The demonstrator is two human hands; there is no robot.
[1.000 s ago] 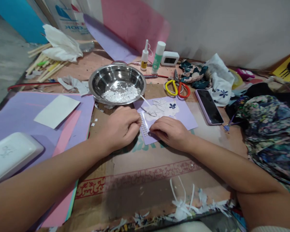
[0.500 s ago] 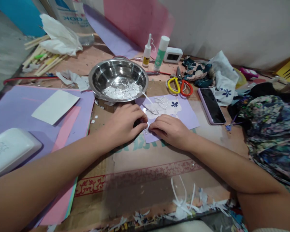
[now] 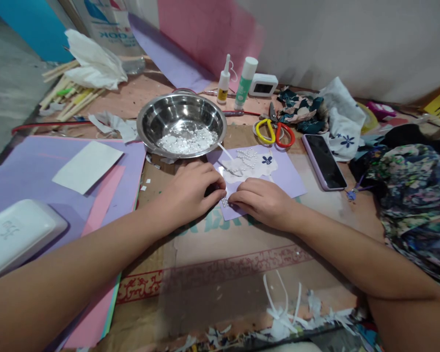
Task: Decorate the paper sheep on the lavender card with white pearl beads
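Note:
A light purple card (image 3: pixel 289 178) lies on the cardboard, bearing a white cloth cutout (image 3: pixel 262 169) with a dark blue flower and rows of small pearl beads (image 3: pixel 246 155). More beads (image 3: pixel 225 202) show at the card's near left corner, between my two hands. At the card's left edge, my left hand (image 3: pixel 194 189) has its thumb and fingers curled together. My right hand (image 3: pixel 262 200) rests over the near edge of the card, fingertips pressed together beside those corner beads. Whatever either hand pinches is too small or hidden to make out.
Beyond my left hand stands a steel bowl (image 3: pixel 181 124) of white beads. Scissors (image 3: pixel 273 131), a glue bottle (image 3: pixel 223 85), a glue stick (image 3: pixel 245 83) and a phone (image 3: pixel 324 161) lie or stand behind the card. Coloured paper (image 3: pixel 25 166) and a white case (image 3: pixel 25 234) are at left; patterned cloth (image 3: pixel 414 195) at right.
The whole view has shifted slightly, so everything sits a little lower and further right. Both hands stay at the card's near left corner with almost the same grip.

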